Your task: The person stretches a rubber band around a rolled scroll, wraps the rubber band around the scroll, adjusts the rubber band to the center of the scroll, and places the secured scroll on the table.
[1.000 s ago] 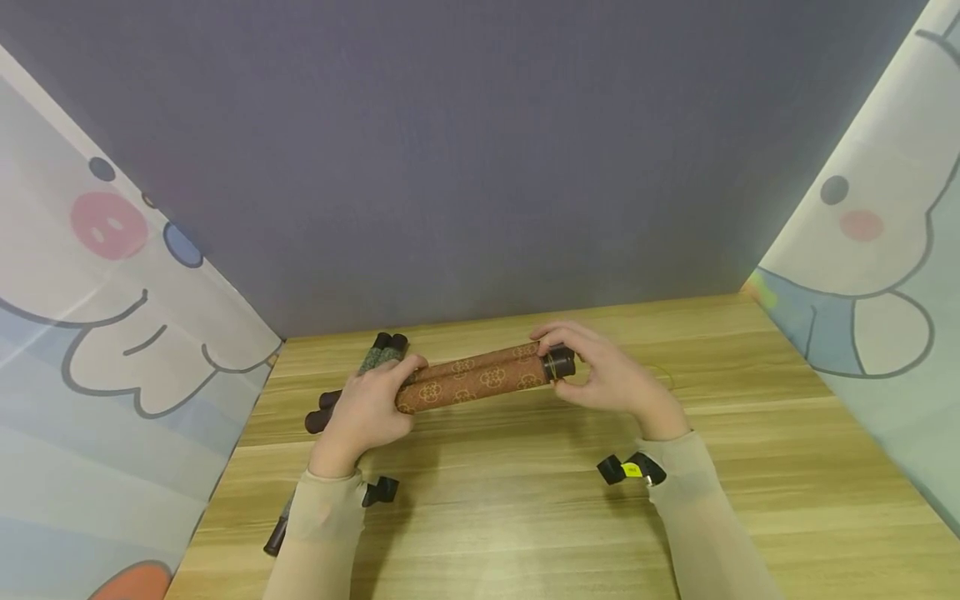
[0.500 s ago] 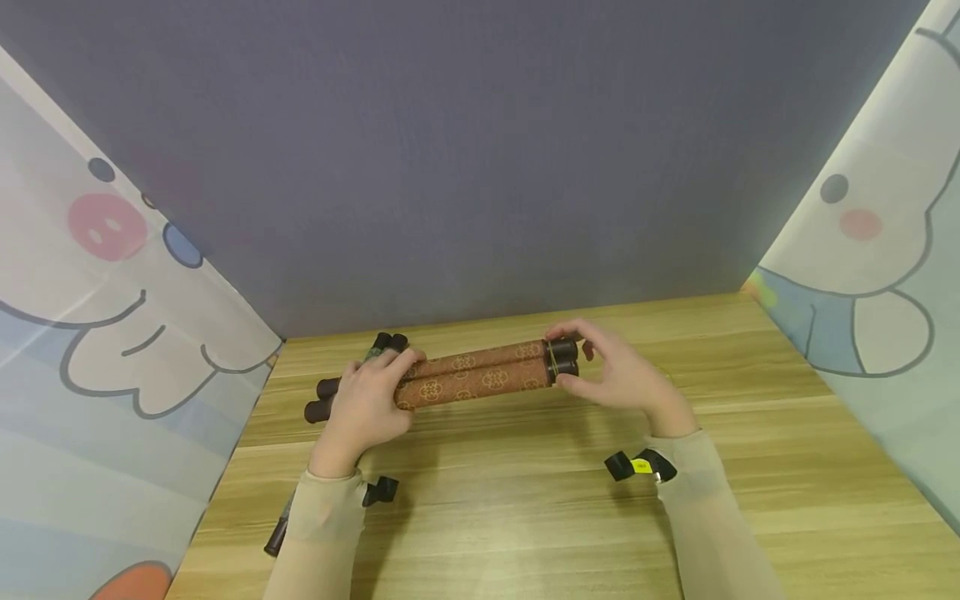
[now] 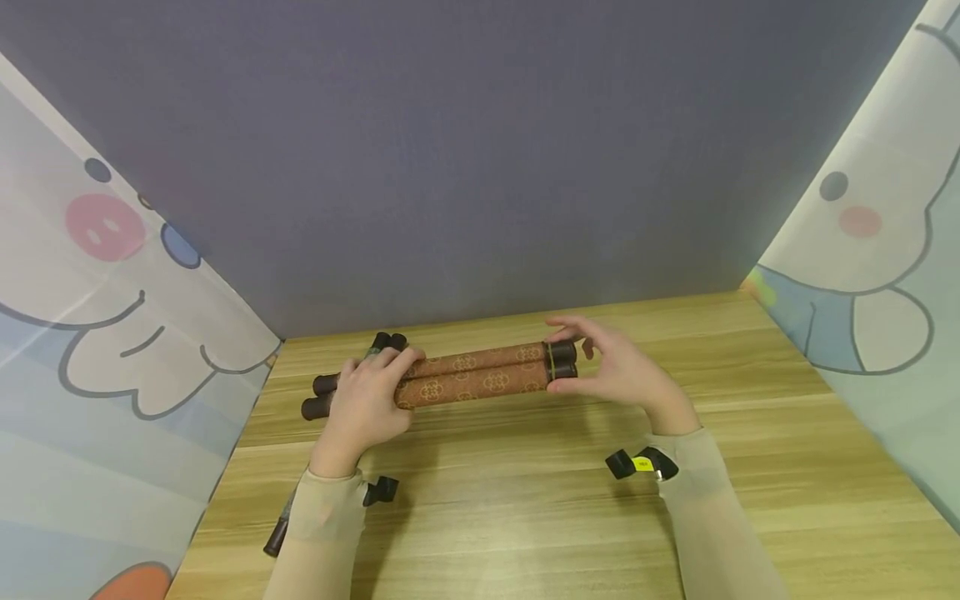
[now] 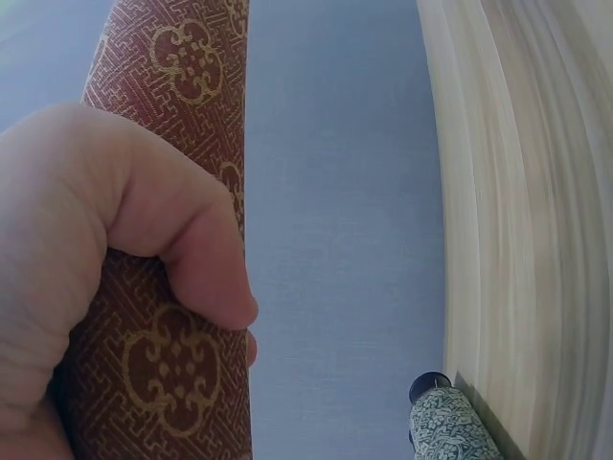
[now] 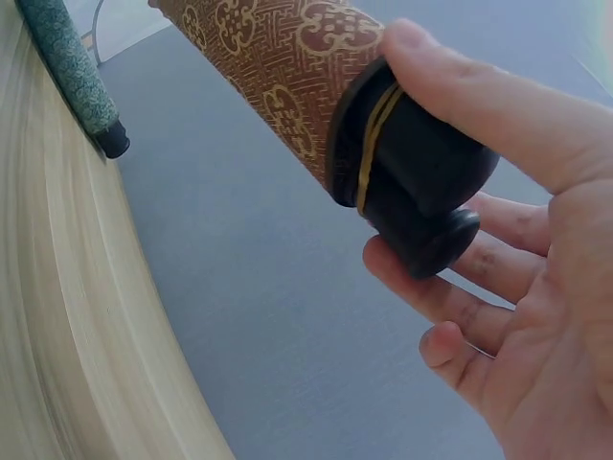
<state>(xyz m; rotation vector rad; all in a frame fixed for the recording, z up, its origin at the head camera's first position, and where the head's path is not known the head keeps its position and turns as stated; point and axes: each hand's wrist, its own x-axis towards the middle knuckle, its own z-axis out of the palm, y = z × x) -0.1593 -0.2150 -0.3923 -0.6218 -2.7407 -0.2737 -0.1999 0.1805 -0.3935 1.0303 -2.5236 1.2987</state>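
Observation:
A scroll [image 3: 480, 382] covered in reddish-brown brocade with gold flower motifs is rolled up from both ends into two parallel rolls with dark end knobs. My left hand [image 3: 367, 407] grips it near its left end, fingers curled over the brocade [image 4: 182, 374]. A thin yellowish rubber band [image 5: 372, 149] loops round both rolls at the right end. There my right hand [image 3: 622, 375] pinches the end: the thumb [image 5: 450, 77] lies at the brocade's edge beside the band, and one fingertip touches the lower knob [image 5: 421, 244]. The other right fingers are spread.
A green patterned scroll [image 4: 452, 426] with dark knobs lies on the wooden table [image 3: 487, 508], partly hidden behind my left hand and arm. Another dark rod end [image 3: 277, 537] shows beside my left sleeve. A grey wall panel [image 3: 480, 167] rises behind the table.
My right hand has shifted slightly right and loosened round the end, uncovering both right knobs. The scroll has turned a little, its left knobs moving up. My left hand keeps its grip.

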